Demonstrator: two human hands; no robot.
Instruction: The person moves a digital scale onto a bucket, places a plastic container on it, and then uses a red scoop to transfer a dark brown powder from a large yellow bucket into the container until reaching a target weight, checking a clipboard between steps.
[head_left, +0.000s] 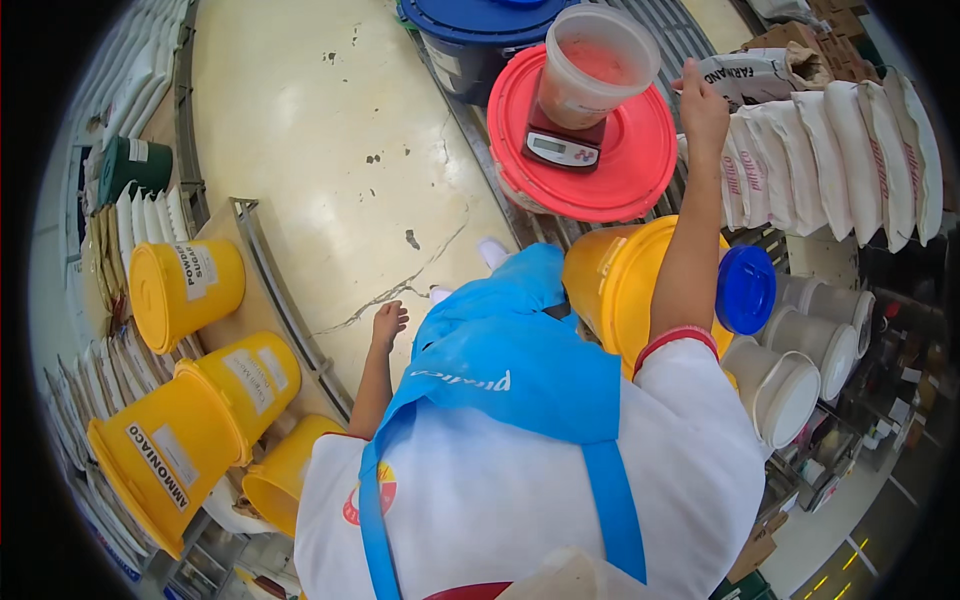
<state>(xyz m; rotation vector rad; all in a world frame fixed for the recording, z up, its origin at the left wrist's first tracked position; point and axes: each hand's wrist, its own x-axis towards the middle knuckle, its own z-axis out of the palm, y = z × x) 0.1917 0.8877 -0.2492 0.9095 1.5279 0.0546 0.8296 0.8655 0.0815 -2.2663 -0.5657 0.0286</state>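
My right hand (703, 105) is raised to the right of a translucent plastic tub (600, 67) with a reddish residue or powder inside. Its fingers are partly curled near an opened paper sack (750, 73); whether they touch it, I cannot tell. The tub stands on a small digital kitchen scale (561, 150), which rests on the red lid (637, 172) of a round bucket. My left hand (390, 322) hangs low over the floor at my side, fingers loosely bent, holding nothing.
A blue-lidded drum (480, 30) stands beyond the red lid. A yellow bucket (622, 277) and a small blue lid (745, 289) are close on my right. White sacks (817, 157) line the right side. Yellow buckets (187, 292) stand on the left shelf; the floor (322, 187) is cracked.
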